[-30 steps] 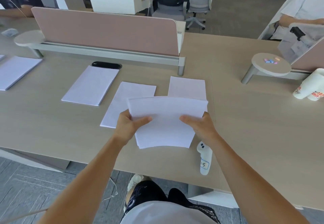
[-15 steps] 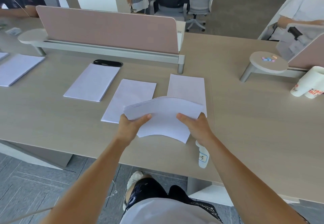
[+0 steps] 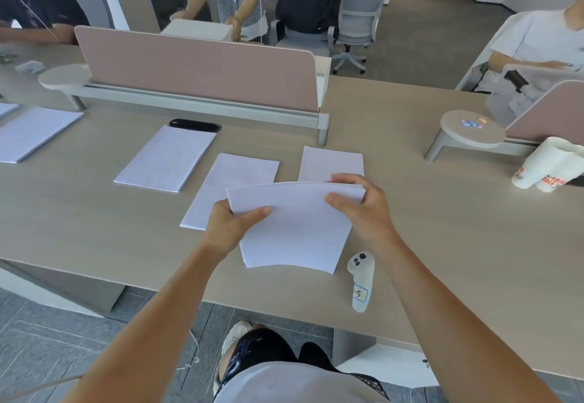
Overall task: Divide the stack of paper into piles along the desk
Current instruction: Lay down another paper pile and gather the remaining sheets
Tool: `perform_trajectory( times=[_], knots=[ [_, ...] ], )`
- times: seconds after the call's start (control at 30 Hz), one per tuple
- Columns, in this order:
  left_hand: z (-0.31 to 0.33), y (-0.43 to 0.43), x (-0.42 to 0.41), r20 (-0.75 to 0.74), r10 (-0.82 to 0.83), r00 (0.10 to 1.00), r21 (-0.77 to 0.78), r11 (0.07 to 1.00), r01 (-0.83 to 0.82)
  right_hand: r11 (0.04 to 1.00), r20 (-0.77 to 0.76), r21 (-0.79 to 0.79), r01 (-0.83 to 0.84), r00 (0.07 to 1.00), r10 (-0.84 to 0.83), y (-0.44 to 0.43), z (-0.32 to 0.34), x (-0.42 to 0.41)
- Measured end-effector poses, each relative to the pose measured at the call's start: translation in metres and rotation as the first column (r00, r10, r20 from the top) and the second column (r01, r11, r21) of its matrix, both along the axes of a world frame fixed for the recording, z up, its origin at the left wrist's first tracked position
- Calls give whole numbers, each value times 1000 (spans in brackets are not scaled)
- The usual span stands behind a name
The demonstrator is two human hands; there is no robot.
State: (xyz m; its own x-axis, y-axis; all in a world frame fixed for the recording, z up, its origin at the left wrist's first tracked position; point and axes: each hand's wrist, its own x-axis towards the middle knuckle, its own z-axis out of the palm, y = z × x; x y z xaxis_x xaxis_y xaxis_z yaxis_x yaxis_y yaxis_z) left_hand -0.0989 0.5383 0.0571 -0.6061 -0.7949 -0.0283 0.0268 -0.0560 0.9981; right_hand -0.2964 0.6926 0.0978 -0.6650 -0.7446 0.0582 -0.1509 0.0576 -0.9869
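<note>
Paper stack (image 3: 294,225) between left hand (image 3: 229,225), right hand (image 3: 363,203), both gripping

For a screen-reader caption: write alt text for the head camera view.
Two hands hold a bowed stack of white paper over a pale wooden desk: the left hand grips its left edge, the right hand pinches its far right corner. Flat white paper piles lie in a row beyond; a white handheld controller lies nearby.
</note>
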Motion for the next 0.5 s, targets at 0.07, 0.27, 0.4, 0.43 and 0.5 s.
perform_trajectory(
  times=[0.07, 0.27, 0.4, 0.43, 0.5],
  knots=[
    [1, 1, -2, 2, 13, 1000, 8, 1000, -13, 997, -297, -13, 79, 951, -80, 0, 14, 7],
    [2, 1, -3, 28, 28, 999, 1, 1000, -28, 861, -856, 468, 198, 342, 387, -3, 38, 25],
    [5, 2, -4, 42, 40, 998, -6, 999, -40, 817, -840, 521, 246, 320, 439, -9, 43, 27],
    [5, 2, -4, 42, 40, 998, -4, 999, -40, 797, -825, 550, 250, 313, 471, -11, 45, 29],
    [7, 3, -3, 37, 31, 999, -6, 1000, -30, 827, -836, 518, 219, 334, 435, -19, 53, 37]
  ],
)
